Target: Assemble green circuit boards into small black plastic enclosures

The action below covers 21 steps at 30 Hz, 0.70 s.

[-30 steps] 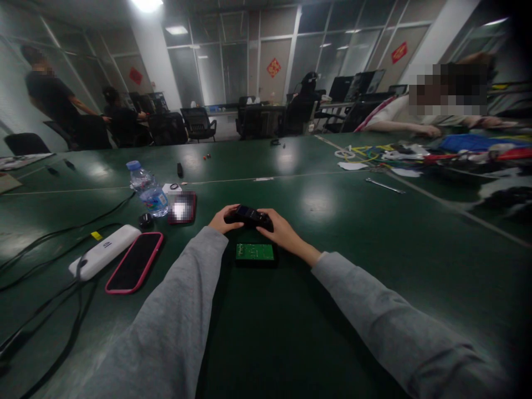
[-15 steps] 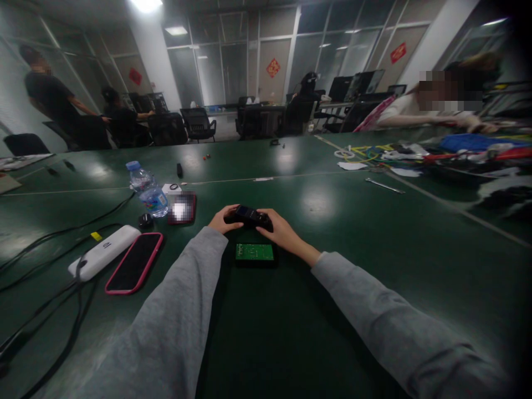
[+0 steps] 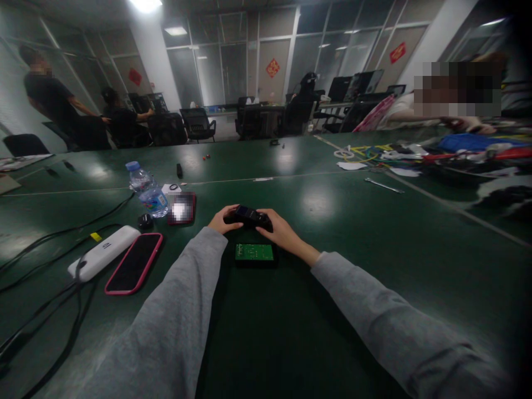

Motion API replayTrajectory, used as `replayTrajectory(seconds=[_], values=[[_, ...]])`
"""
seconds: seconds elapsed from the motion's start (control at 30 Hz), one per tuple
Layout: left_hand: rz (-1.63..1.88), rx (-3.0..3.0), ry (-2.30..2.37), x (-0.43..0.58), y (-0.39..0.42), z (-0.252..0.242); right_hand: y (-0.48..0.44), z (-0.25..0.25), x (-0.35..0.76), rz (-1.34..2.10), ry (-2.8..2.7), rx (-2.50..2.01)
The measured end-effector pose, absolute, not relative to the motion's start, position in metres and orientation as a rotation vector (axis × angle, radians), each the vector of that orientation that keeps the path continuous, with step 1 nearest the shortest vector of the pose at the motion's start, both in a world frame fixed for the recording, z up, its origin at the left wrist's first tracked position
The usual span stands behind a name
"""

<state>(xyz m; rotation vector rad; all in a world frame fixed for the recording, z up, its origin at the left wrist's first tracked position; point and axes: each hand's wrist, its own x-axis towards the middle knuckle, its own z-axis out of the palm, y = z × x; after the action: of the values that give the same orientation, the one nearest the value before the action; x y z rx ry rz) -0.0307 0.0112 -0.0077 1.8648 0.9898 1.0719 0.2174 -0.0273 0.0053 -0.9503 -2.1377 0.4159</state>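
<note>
A small black device (image 3: 248, 215) with a dark screen is held between my two hands, just above the green table (image 3: 332, 332). My left hand (image 3: 225, 219) grips its left end, thumb along the near side. Around its right end are the fingers of my right hand (image 3: 272, 226). Directly below the device, nearer to me, a green circuit board (image 3: 255, 252) lies in a black case on the table. Neither hand touches the board.
On the left are a water bottle (image 3: 147, 189), a white power bank (image 3: 103, 252), a pink-edged phone (image 3: 134, 263) and black cables. A wrench (image 3: 383, 185) and tangled wires (image 3: 374, 152) lie to the right. A person leans over the far right side.
My hands and the black device look the same. The person at the far right has leaned lower over the table.
</note>
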Motion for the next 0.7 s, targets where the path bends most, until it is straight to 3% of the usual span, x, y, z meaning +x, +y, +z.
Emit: replayTrajectory(seconds=[0.7], values=[[1.049,1.829,1.029,-0.0287,0.0074,-0.003,-0.0305,0.0069,0.2158,0.362,-2.148,-1.032]])
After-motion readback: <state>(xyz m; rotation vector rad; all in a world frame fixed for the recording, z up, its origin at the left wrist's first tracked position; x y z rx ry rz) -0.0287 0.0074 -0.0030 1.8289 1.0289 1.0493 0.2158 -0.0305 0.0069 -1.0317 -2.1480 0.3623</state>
